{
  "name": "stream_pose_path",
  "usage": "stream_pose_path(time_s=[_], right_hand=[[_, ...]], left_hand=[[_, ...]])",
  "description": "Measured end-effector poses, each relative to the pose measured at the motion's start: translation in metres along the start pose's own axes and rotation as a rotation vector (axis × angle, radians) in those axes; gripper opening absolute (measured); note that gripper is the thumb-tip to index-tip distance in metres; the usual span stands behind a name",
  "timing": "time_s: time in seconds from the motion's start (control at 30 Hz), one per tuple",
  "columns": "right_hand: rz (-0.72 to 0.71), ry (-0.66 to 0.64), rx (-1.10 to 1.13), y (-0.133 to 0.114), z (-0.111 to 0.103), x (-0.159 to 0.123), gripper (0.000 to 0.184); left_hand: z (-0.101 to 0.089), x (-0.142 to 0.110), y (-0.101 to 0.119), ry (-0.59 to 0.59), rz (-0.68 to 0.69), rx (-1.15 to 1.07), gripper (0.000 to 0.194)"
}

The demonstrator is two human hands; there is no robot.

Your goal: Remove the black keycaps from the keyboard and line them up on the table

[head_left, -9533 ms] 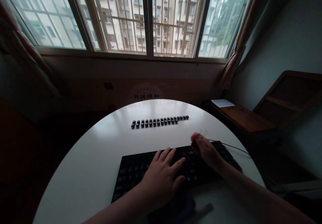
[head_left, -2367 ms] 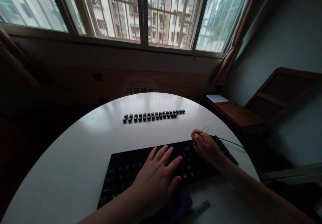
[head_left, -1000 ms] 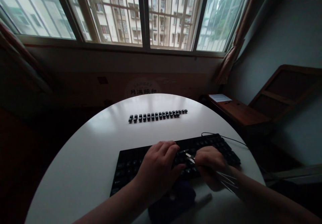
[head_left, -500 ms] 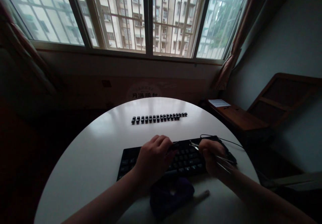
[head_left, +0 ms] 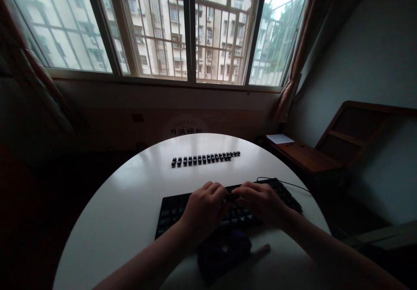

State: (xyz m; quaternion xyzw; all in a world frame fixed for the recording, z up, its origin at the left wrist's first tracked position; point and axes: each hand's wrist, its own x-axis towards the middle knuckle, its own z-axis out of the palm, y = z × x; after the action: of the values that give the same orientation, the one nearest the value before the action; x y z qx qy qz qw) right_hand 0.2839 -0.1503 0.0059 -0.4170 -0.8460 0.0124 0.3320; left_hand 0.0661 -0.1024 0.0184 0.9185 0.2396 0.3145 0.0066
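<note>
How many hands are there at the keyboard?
2. The left hand is over the keyboard left of its middle; the right hand is over it right of the middle. Both show, though some fingertips are hidden.

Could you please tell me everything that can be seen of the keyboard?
The keyboard is long, black and rectangular, apparently plastic, with rows of dark keys bearing faint pale markings. It lies on the white table, slightly slanted, its right end farther from the person. A thin dark cable shows behind that end. The left hand and right hand cover part of its middle; whether they touch it is too dark to tell.
</note>
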Motion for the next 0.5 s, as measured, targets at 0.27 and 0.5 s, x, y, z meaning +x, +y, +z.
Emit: stream_pose_path(time_s=[0.27, 0.5], right_hand=[[0.116, -0.082, 0.189, 0.003, 0.000, 0.015, 0.015], [0.124, -0.136, 0.082, 0.057, -0.023, 0.052, 0.018]], left_hand=[[0.000, 0.000, -0.003, -0.049, -0.004, -0.004, 0.008], [0.001, 0.002, -0.001, -0.115, -0.223, 0.035, 0.031]])
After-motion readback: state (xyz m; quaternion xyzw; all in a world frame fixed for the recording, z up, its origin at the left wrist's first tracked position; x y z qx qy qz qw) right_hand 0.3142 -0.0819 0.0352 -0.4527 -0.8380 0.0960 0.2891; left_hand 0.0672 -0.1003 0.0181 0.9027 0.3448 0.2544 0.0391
